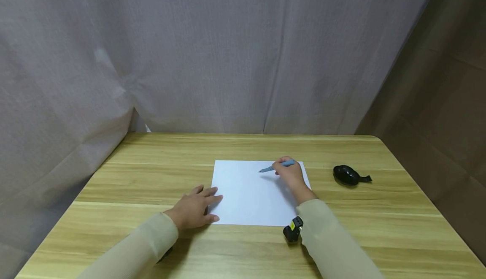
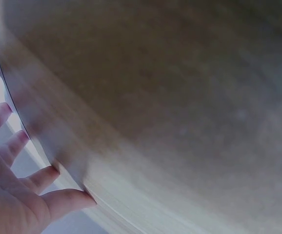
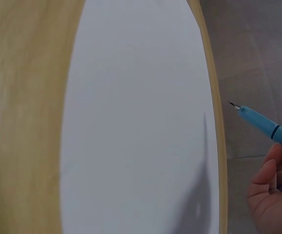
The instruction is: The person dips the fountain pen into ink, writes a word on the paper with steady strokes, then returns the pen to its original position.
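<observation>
A sheet of white paper (image 1: 250, 194) lies on the wooden table, with no marks on it that I can make out. My left hand (image 1: 195, 209) is spread at the paper's left edge, its fingertips resting on that side; the left wrist view shows the fingers (image 2: 41, 178) apart and fairly straight. Over the paper's upper right, my right hand (image 1: 290, 175) pinches a blue fountain pen (image 1: 279, 165). In the right wrist view the pen (image 3: 260, 120) shows a bare metal nib pointing away from the fingers. The pen's shadow falls on the paper, apart from the nib.
A glossy black object (image 1: 346, 175), rounded with a narrow flared tail, lies on the table (image 1: 379, 211) to the right of the paper. Grey cloth (image 1: 212, 59) hangs behind the table, and brown cloth (image 1: 448, 123) along the right. A small black camera (image 1: 292, 230) sits at my right wrist.
</observation>
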`<state>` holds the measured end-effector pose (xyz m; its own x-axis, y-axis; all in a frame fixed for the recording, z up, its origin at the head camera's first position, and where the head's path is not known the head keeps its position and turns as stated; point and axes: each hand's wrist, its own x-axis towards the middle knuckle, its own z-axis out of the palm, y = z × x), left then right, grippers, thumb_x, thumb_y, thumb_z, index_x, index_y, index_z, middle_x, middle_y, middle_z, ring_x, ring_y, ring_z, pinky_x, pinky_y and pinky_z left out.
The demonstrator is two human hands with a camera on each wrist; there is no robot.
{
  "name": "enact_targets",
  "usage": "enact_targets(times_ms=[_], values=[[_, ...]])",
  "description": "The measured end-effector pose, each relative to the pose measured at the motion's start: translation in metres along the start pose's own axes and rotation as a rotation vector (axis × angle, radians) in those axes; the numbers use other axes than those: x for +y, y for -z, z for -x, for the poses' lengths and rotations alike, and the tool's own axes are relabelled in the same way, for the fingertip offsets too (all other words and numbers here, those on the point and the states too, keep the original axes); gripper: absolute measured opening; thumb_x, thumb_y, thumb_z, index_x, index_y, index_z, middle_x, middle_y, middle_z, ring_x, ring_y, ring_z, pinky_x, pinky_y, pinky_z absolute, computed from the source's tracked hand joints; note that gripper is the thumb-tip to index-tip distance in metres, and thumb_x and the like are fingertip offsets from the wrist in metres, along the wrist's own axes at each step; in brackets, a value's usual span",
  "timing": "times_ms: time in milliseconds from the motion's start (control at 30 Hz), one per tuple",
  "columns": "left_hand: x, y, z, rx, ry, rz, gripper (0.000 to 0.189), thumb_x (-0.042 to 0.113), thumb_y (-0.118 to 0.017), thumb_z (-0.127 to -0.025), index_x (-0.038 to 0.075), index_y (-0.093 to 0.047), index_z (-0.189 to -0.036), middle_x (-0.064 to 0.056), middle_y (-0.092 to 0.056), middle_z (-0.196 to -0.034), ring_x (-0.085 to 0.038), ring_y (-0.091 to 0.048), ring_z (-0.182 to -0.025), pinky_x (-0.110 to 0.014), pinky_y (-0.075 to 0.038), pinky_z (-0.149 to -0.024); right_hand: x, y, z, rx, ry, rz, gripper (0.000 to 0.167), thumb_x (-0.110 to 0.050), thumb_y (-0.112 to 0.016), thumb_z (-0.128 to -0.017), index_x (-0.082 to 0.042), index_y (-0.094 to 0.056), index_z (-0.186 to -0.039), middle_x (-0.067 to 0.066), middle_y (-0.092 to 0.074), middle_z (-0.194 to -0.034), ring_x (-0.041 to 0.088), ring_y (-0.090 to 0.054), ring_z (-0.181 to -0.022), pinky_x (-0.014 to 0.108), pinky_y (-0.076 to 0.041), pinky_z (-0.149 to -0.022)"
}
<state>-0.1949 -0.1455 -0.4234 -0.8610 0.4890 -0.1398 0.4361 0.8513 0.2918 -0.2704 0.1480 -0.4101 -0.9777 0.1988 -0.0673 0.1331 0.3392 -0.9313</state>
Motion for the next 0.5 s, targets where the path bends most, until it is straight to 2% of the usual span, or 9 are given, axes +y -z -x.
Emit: enact_targets(times_ms=[500], values=[[0.002,-0.002,-0.003,0.007,-0.003,-0.001,0.06,0.047,-0.064,-0.09,0.023,-0.05,-0.143,-0.005,-0.036,-0.154,-0.046,-0.027,-0.139,-0.074,-0.033,-0.093,-0.006,-0.024,0.004,-0.016,0.008,-0.014,0.013,-0.014,-0.061,-0.085,-0.003,-0.062,-0.092,0.004,-0.063,-0.079,0.014,-0.058,-0.072,0.026,-0.041,-0.068]])
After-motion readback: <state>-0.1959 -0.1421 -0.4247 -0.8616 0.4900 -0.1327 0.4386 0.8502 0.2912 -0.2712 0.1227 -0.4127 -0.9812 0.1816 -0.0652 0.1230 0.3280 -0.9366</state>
